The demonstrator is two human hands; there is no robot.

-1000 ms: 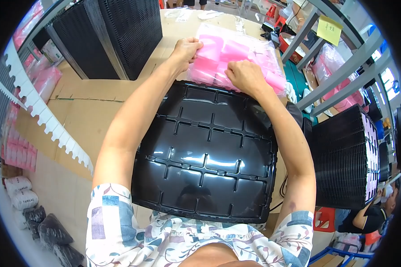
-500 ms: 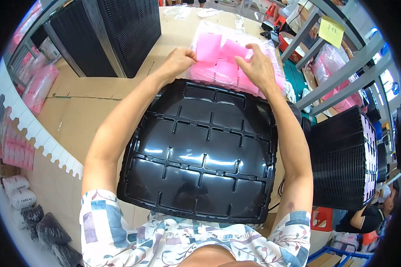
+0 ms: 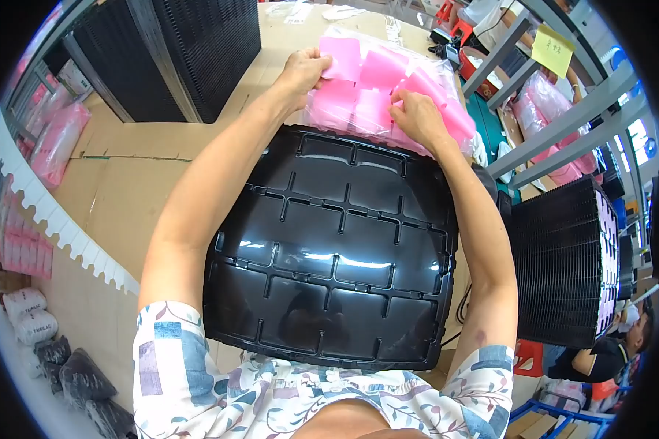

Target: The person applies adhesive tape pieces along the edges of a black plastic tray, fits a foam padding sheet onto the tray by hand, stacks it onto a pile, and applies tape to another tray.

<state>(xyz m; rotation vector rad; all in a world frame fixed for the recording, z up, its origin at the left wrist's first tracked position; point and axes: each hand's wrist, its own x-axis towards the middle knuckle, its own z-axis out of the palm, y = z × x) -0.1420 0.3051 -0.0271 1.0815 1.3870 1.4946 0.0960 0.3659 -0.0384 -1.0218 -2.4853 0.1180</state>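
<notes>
Behind a black plastic tray [image 3: 337, 256] with moulded compartments lie several pink pieces [image 3: 383, 69] on a clear plastic bag [image 3: 318, 110]. My left hand [image 3: 304, 73] pinches the edge of a pink sheet [image 3: 340, 58] at the left of the bag. My right hand [image 3: 419, 117] is over the right part of the pink pieces, with its fingers drawn together; what is between its fingertips is too small to make out. The tray lies between my forearms, near my body.
Tall stacks of black trays stand at the back left [image 3: 168, 58] and at the right [image 3: 556, 263]. Grey metal rails [image 3: 564, 132] carry a yellow note [image 3: 553, 50]. A white toothed strip [image 3: 58, 219] runs along the left. Another person [image 3: 600, 358] is at the lower right.
My left hand has moved up a little with the pink sheet. My right hand spread its fingers, then drew them together lower over the pink pieces. Several pink pieces now lie more spread out.
</notes>
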